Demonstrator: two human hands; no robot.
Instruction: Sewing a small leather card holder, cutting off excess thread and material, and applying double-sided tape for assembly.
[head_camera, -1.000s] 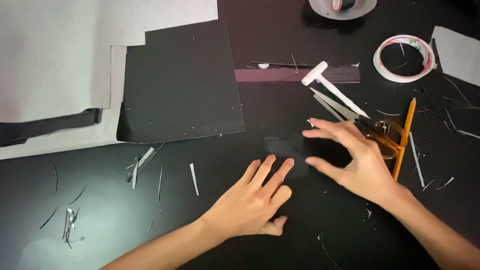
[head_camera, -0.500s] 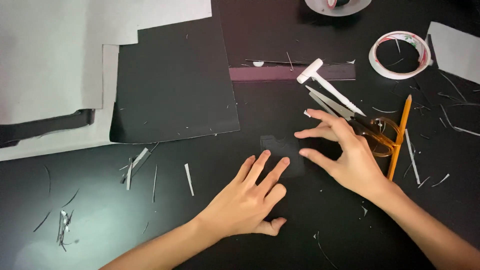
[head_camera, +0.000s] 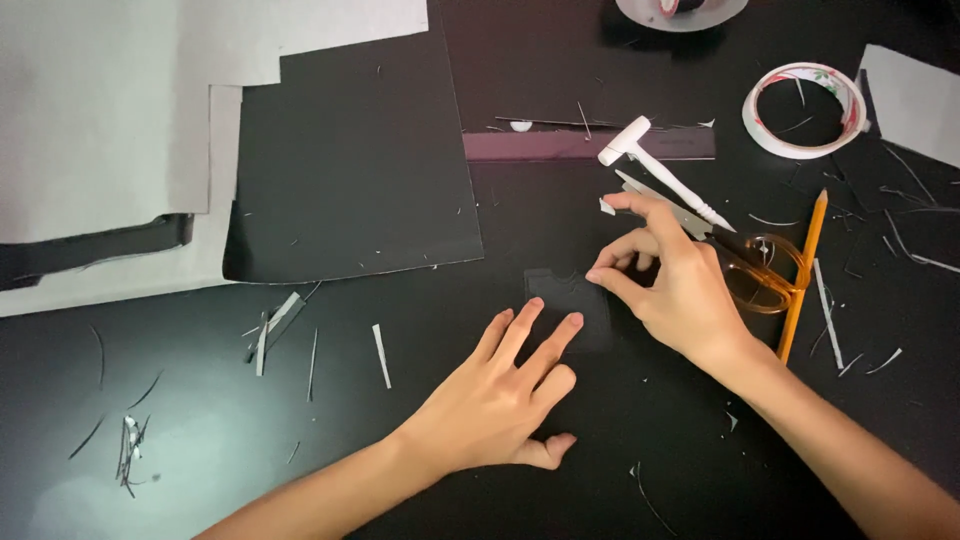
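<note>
- A small dark cut-out card piece (head_camera: 565, 300) is seen flat on the black table (head_camera: 620, 450), between both hands.
- The left hand (head_camera: 500, 400) is laid flat, fingers spread, fingertips pressed on the piece.
- The piece's right edge is touched by the right hand (head_camera: 670, 285), fingers loosely curled, nothing clamped.
- Orange-handled scissors (head_camera: 755, 265) and a yellow pencil (head_camera: 800, 275) lie just beside the right hand.

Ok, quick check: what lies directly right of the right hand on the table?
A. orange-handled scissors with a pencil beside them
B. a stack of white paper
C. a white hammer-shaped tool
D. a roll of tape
A: the orange-handled scissors lie just right of the right hand, with the pencil along their far side; the tape roll and the white tool sit farther up the table.
</note>
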